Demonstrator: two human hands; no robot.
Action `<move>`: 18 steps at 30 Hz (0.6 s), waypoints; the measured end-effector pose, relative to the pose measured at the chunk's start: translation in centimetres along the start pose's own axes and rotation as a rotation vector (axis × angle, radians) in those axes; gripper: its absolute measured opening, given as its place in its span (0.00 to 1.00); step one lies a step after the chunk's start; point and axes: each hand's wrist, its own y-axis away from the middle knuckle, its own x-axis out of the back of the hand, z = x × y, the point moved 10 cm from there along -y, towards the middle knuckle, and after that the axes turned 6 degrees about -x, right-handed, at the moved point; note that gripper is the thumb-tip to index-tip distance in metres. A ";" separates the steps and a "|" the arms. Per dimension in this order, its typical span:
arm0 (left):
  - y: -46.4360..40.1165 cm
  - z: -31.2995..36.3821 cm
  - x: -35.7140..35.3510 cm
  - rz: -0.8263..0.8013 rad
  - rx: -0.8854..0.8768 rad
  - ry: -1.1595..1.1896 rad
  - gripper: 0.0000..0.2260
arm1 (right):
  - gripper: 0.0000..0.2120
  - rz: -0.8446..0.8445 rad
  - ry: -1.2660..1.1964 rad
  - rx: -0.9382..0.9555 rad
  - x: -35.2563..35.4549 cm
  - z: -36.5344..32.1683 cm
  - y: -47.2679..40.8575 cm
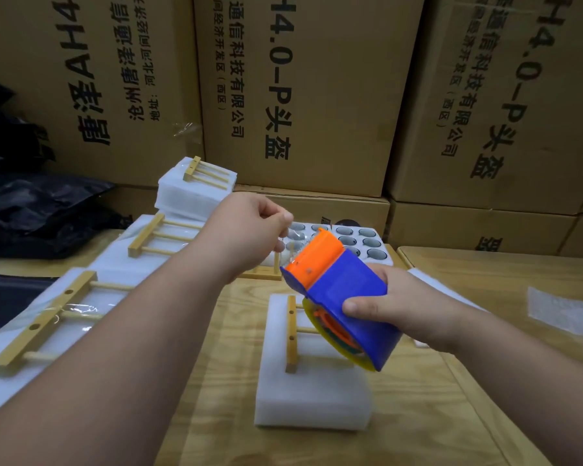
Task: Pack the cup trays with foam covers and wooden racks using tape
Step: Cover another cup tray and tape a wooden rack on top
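A blue and orange tape dispenser (pixel 344 290) hangs tilted above the table, gripped by my right hand (pixel 404 307). My left hand (pixel 256 227) is raised just left of its orange end and pinches the clear tape end (pixel 292 235) pulled from it. Below the dispenser lies a white foam-covered cup tray (pixel 312 395) with a wooden rack (pixel 292 331) on top, partly hidden by the dispenser. Two uncovered cup trays (pixel 364 242) with round wells sit behind my hands.
Packed foam bundles with wooden racks (pixel 48 317) line the left side, and another (pixel 196 186) is stacked at the back. Cardboard boxes (pixel 303 95) wall off the rear. Black plastic bags (pixel 31 203) lie at far left. A loose foam sheet (pixel 559 311) rests at right on the wooden table (pixel 418 432).
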 end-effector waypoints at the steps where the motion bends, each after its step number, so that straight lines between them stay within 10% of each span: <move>1: 0.1 -0.4 0.2 0.028 0.026 0.025 0.09 | 0.32 0.029 0.027 0.007 0.4 -0.1 0.0; 18: 0.4 -2.5 5.8 0.246 0.054 0.129 0.09 | 0.31 0.132 0.178 0.036 5.0 1.9 1.7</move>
